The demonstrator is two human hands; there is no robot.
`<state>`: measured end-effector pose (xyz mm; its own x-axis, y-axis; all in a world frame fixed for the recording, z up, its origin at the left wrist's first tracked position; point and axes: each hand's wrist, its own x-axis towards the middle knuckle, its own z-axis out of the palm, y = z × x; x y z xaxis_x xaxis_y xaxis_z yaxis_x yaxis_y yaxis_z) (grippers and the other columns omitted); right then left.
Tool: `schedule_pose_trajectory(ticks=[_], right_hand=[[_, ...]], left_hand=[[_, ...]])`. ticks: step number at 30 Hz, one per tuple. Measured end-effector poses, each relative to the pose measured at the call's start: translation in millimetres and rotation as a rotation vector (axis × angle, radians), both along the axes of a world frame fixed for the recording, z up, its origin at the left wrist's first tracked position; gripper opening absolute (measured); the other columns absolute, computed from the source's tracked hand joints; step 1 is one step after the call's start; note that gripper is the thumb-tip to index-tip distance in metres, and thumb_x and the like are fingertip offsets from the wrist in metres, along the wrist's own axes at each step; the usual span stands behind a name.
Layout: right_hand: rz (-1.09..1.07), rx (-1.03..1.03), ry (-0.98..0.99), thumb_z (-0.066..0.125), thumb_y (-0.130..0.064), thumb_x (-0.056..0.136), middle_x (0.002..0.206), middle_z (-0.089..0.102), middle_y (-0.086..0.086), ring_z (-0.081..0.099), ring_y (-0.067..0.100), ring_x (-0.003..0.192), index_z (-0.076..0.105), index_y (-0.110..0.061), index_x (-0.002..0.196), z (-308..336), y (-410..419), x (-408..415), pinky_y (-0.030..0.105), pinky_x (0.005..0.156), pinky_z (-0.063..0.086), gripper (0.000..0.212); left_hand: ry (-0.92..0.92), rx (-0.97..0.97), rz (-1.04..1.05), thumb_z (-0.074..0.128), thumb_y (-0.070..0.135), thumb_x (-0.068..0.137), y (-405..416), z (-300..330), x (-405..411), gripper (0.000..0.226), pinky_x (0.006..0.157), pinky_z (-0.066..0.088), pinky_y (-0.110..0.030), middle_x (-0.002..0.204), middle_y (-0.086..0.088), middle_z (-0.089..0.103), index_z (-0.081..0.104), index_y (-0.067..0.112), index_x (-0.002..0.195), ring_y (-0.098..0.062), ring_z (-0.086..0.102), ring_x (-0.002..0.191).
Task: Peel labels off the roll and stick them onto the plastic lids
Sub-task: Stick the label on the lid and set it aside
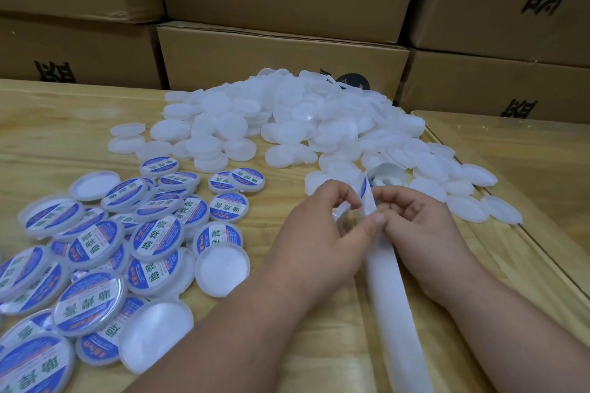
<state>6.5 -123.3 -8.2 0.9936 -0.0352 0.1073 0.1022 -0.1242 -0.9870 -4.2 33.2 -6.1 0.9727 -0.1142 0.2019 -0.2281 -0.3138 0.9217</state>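
Pinching glossy backing strip [388, 290], both hands' fingers [372, 223] beside round translucent lids [287, 124]

Blue-and-white labels on the labelled lids [156, 238] read "助焊膏"; cardboard boxes [281, 54] bear large black characters.

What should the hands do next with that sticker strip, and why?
Probably finish peeling the blue label off the white backing strip. Both the left hand and the right hand pinch at the strip where the label's edge lifts, and the left also seems to hold a plain lid, ready for it.
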Motion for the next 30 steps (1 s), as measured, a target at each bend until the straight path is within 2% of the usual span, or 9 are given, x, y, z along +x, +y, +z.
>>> schedule_pose_trajectory(ticks=[4, 7, 9, 15, 18, 20, 23, 26, 30], right_hand=[[0.029, -0.009, 0.006, 0.055, -0.018, 0.075, 0.08, 0.06, 0.013, 0.053, 0.021, 0.074, 0.079, -0.031, 0.097, 1, 0, -2, 0.038, 0.071, 0.042, 0.035], [0.043, -0.022, 0.012, 0.052, -0.017, 0.073, 0.074, 0.071, 0.004, 0.059, 0.015, 0.065, 0.079, -0.028, 0.094, 1, 0, -2, 0.027, 0.061, 0.046, 0.036], [0.046, -0.017, 0.017, 0.052, -0.016, 0.071, 0.062, 0.064, 0.003, 0.053, 0.013, 0.054, 0.079, -0.027, 0.088, 2, 1, -2, 0.021, 0.051, 0.043, 0.034], [0.013, -0.047, -0.041, 0.049, -0.016, 0.071, 0.057, 0.059, 0.007, 0.047, 0.014, 0.049, 0.076, -0.021, 0.083, 0, 2, -5, 0.019, 0.046, 0.041, 0.03], [-0.142, -0.099, -0.17, 0.058, -0.012, 0.082, 0.057, 0.055, -0.005, 0.045, 0.008, 0.048, 0.07, -0.027, 0.091, -4, 5, -5, 0.015, 0.048, 0.04, 0.021], [-0.261, -0.249, -0.28, 0.064, -0.006, 0.088, 0.067, 0.054, -0.014, 0.048, 0.004, 0.055, 0.066, -0.035, 0.095, -5, 4, -2, 0.009, 0.055, 0.038, 0.029], [-0.371, -0.497, -0.369, 0.072, -0.014, 0.085, 0.102, 0.051, -0.016, 0.054, 0.0, 0.093, 0.061, -0.046, 0.102, -2, 2, 1, 0.007, 0.079, 0.038, 0.037], [-0.335, -0.563, -0.258, 0.074, -0.022, 0.08, 0.12, 0.044, -0.014, 0.046, 0.011, 0.126, 0.059, -0.048, 0.098, -5, -2, 6, 0.026, 0.101, 0.037, 0.034], [-0.349, -0.548, -0.217, 0.081, -0.036, 0.076, 0.115, 0.046, -0.021, 0.049, 0.005, 0.118, 0.056, -0.046, 0.092, -5, -5, 9, 0.023, 0.092, 0.039, 0.032]], left_hand=[[0.004, -0.075, 0.061, 0.064, 0.052, 0.079, 0, -4, 3, 0.023, 0.068, 0.042, -0.004, 0.1, 0.017, 0.065, 0.053, 0.043, 0.096, 0.006, 0.052, 0.073], [0.014, -0.123, 0.072, 0.07, 0.036, 0.089, 3, -5, 6, 0.017, 0.068, 0.044, -0.006, 0.098, 0.018, 0.07, 0.055, 0.04, 0.095, -0.002, 0.061, 0.078], [0.007, -0.127, 0.062, 0.072, 0.032, 0.089, 3, -4, 7, 0.018, 0.068, 0.048, -0.015, 0.098, 0.025, 0.07, 0.055, 0.039, 0.093, -0.008, 0.064, 0.082], [0.018, -0.157, 0.066, 0.073, 0.021, 0.089, 2, -4, 9, 0.023, 0.058, 0.045, -0.008, 0.086, 0.025, 0.07, 0.056, 0.037, 0.088, 0.0, 0.064, 0.071], [-0.003, -0.133, 0.092, 0.071, 0.019, 0.09, 2, -4, 10, 0.022, 0.058, 0.043, -0.004, 0.088, 0.039, 0.063, 0.058, 0.036, 0.089, 0.009, 0.059, 0.079], [-0.016, -0.121, 0.09, 0.069, 0.02, 0.089, 2, -4, 9, 0.022, 0.059, 0.041, -0.001, 0.089, 0.046, 0.058, 0.058, 0.038, 0.089, 0.017, 0.056, 0.08], [-0.006, -0.14, 0.07, 0.068, 0.02, 0.088, 2, -3, 9, 0.023, 0.057, 0.044, -0.004, 0.087, 0.038, 0.062, 0.058, 0.04, 0.091, 0.01, 0.059, 0.076], [0.02, -0.185, 0.033, 0.067, 0.023, 0.085, 1, -1, 7, 0.021, 0.053, 0.046, -0.009, 0.084, 0.031, 0.064, 0.06, 0.041, 0.092, 0.003, 0.061, 0.068], [0.014, -0.23, -0.071, 0.057, 0.042, 0.067, 2, 4, 2, 0.024, 0.05, 0.043, -0.012, 0.068, 0.018, 0.06, 0.061, 0.041, 0.091, 0.001, 0.052, 0.057]])
